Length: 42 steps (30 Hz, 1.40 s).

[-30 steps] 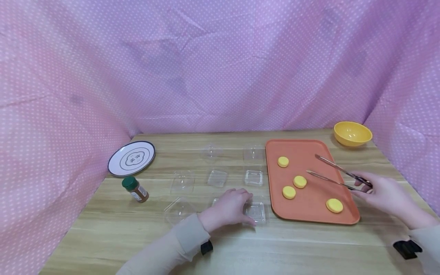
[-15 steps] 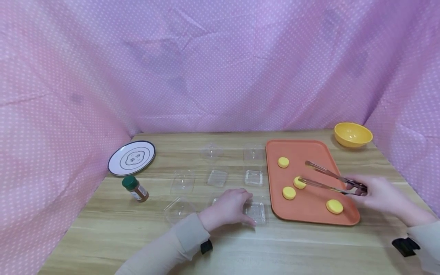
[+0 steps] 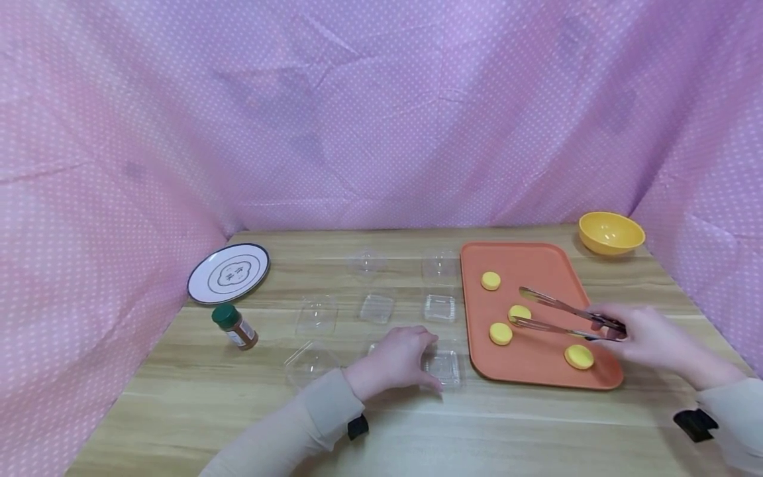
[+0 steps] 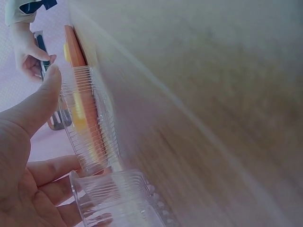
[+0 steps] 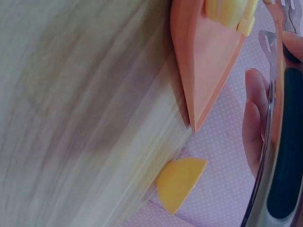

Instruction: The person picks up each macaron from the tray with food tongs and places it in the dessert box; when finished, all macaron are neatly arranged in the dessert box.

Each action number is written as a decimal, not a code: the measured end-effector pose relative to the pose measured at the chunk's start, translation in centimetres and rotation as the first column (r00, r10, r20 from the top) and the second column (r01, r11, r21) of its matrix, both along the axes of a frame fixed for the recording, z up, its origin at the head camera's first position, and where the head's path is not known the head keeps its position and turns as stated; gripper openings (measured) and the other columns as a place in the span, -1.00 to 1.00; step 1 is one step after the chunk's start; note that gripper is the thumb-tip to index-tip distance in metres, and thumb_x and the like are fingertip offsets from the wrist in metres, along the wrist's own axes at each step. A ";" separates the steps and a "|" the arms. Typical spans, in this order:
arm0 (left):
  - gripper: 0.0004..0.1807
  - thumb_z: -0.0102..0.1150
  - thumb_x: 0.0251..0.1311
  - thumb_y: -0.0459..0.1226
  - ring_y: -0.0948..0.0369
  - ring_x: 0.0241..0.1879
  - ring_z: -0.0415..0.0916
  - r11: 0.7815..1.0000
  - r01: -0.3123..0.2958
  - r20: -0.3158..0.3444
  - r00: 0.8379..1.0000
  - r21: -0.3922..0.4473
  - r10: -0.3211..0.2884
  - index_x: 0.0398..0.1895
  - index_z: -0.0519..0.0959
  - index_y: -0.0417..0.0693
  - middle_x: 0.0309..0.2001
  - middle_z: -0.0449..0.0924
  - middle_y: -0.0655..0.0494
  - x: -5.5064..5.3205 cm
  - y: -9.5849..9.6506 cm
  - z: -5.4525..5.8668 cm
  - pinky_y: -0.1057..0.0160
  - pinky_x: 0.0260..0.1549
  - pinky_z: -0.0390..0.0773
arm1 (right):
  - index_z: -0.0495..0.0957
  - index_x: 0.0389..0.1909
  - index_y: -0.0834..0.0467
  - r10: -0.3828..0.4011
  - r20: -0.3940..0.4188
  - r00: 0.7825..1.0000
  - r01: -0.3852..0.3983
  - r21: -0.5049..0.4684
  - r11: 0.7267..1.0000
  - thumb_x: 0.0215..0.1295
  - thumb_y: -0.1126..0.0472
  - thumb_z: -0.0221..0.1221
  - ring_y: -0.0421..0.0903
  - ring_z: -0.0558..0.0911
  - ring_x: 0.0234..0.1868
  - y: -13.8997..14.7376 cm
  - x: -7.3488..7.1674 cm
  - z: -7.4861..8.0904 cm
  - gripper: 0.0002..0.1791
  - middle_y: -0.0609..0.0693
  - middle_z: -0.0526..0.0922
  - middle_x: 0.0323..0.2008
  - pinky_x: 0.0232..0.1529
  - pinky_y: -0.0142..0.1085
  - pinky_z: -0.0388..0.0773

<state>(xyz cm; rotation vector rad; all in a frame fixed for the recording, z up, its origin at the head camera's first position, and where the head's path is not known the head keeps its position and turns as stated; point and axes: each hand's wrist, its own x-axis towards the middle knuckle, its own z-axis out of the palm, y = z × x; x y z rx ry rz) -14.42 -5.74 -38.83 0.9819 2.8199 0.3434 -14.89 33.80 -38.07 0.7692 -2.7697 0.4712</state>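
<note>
My right hand grips metal tongs with dark handles, held over the orange tray. The tong tips stand apart, and the lower one overlaps a yellow macaron-like disc in the head view; contact cannot be told. Other yellow discs lie around it on the tray. Left of the tray, my left hand holds a small clear plastic box, thumb on its near side and fingers on the far side. In the left wrist view the thumb touches the rim of the clear plastic box.
More clear plastic boxes with lids, such as one box, stand in rows left of the tray. A green-capped spice jar and a white plate are at the left. A yellow bowl sits at the back right.
My right hand has carried the tongs left and slightly nearer, bringing their tips to the middle yellow disc. The left hand has kept its place on the clear box.
</note>
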 end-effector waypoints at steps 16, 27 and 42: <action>-0.11 0.44 -0.28 0.19 0.29 -0.12 0.54 1.000 0.000 -0.009 1.000 -0.004 0.000 0.11 0.51 -0.15 -0.12 0.62 0.18 0.1 0.0 0.0 0.25 0.06 0.50 | 0.60 -0.14 0.19 -0.005 0.059 0.998 0.003 0.033 0.999 -0.13 0.25 0.45 -0.50 0.27 -0.55 -0.4 0.0 -0.3 -0.56 -0.30 0.51 -0.51 -0.59 -0.47 0.27; -0.10 0.43 -0.28 0.20 0.27 -0.06 0.53 1.000 -0.010 0.002 1.000 0.000 0.010 0.13 0.50 -0.14 -0.06 0.61 0.16 0.2 0.0 0.3 0.25 0.10 0.47 | 0.60 -0.14 0.22 -0.005 0.119 0.993 -0.001 0.049 0.999 -0.03 0.23 0.40 -0.49 0.30 -0.53 -0.6 0.0 0.1 -0.62 -0.35 0.46 -0.54 -0.57 -0.46 0.30; -0.12 0.45 -0.28 0.18 0.24 -0.09 0.54 1.000 0.009 -0.007 1.000 0.015 -0.008 0.11 0.51 -0.17 -0.10 0.62 0.15 0.0 -0.1 0.1 0.25 0.09 0.48 | 0.62 -0.23 0.17 0.017 0.047 0.999 -0.021 0.069 0.997 -0.07 0.29 0.40 -0.49 0.32 -0.51 -0.5 -0.3 -0.3 -0.69 -0.36 0.51 -0.52 -0.56 -0.42 0.35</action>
